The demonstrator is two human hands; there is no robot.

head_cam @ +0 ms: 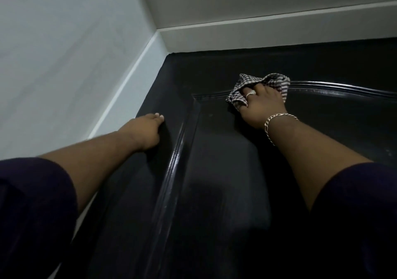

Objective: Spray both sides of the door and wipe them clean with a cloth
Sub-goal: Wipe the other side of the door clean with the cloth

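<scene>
A glossy black panelled door (214, 171) fills the lower and right part of the head view, seen from below looking up. My right hand (261, 105) grips a crumpled black-and-white checked cloth (242, 90) and presses it against the door near the top left corner of the raised panel moulding. My left hand (148, 131) holds the door's left edge, with its fingers wrapped round the edge and mostly hidden behind it. No spray bottle is in view.
A white door frame (126, 81) runs along the door's left edge and a white lintel (257, 32) runs across its top. Pale grey walls (53, 53) rise to the left and above.
</scene>
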